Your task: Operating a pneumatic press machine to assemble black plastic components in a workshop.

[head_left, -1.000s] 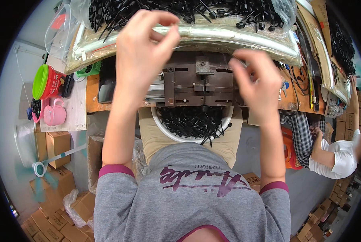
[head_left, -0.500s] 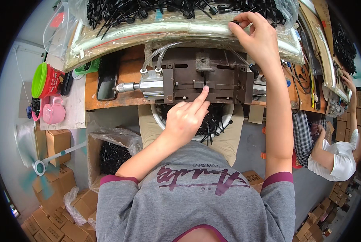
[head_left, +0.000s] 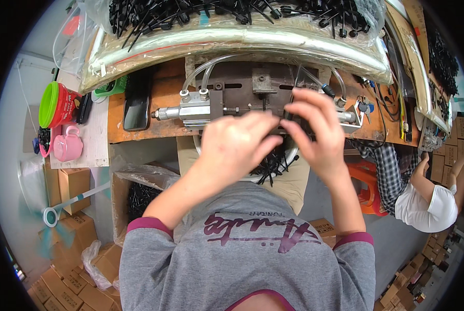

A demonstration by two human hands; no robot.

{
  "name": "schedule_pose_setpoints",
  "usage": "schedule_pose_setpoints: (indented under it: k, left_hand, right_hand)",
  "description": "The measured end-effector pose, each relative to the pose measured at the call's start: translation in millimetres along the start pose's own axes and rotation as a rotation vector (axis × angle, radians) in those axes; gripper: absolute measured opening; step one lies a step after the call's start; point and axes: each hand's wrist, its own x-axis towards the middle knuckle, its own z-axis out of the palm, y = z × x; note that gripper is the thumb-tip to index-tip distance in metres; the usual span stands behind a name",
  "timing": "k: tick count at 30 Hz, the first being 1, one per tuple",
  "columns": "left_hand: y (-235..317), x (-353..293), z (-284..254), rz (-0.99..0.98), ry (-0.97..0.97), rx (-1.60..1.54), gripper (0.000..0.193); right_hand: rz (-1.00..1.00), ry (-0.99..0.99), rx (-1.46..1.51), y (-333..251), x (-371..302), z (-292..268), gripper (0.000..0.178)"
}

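Observation:
A dark metal fixture (head_left: pixel 242 78) with a cylinder at each side stands on the bench in front of me. Over its near middle, my right hand (head_left: pixel 319 132) pinches a black cable tie (head_left: pixel 298 78), whose thin tail seems to stick up past the fingers. My left hand (head_left: pixel 234 145) is close beside the right fingertips, its thumb apart from the bunched fingers. Blur and overlap hide whether the left hand holds anything. Below the hands, more black ties (head_left: pixel 271 166) lie in a round white-rimmed container (head_left: pixel 293 155) at my lap.
A plastic-wrapped tray edge (head_left: pixel 232 39) crosses behind the fixture, with a heap of black ties (head_left: pixel 190 13) beyond. Left are a phone (head_left: pixel 137 106), a red tub (head_left: pixel 60 103) and a pink cup (head_left: pixel 68 144). Keys (head_left: pixel 365 107) lie right. A co-worker (head_left: pixel 429 202) sits far right.
My right hand has come down from the tray edge to the fixture, bringing a black tie. My left hand has drawn its pointing finger back from the fixture's middle and turned toward the right hand.

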Motion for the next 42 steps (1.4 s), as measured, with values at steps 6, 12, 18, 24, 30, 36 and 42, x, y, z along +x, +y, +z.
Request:
schedule_pose_setpoints:
  k: [6, 12, 18, 24, 30, 36, 42]
  left_hand:
    - [-33.8, 96.2, -40.7, 0.149, 0.398, 0.337, 0.020]
    - [-42.3, 128.5, -44.6, 0.004, 0.301, 0.563, 0.022]
    - [-51.2, 135.6, -47.7, -0.319, 0.182, 0.121, 0.023]
    - [-28.4, 76.7, -52.4, -0.130, 0.255, -0.183, 0.021]
    - [0.9, 5.0, -18.8, 0.026, 0.175, -0.136, 0.027]
    - [-3.4, -30.9, 27.8, 0.124, 0.044, 0.118, 0.027]
    - [-9.5, -26.7, 42.1, 0.095, 0.013, 0.198, 0.027]
  right_hand:
    - [0.043, -0.167, -0.120, -17.3, -50.4, 27.2, 0.026]
    - [-0.034, -0.198, -0.269, -13.3, -46.0, 41.3, 0.020]
    - [0.000, -0.291, -0.330, -18.2, -38.2, 34.4, 0.024]
    - [0.174, -0.167, 0.103, -9.4, 5.4, 6.1, 0.024]
    - [-0.105, 0.231, -0.160, 60.0, 109.5, 9.6, 0.025]
    - [0.024, -0.118, -0.223, 85.8, 140.6, 21.5, 0.018]
    - [0.155, -0.271, -0.091, 54.7, 124.0, -12.5, 0.027]
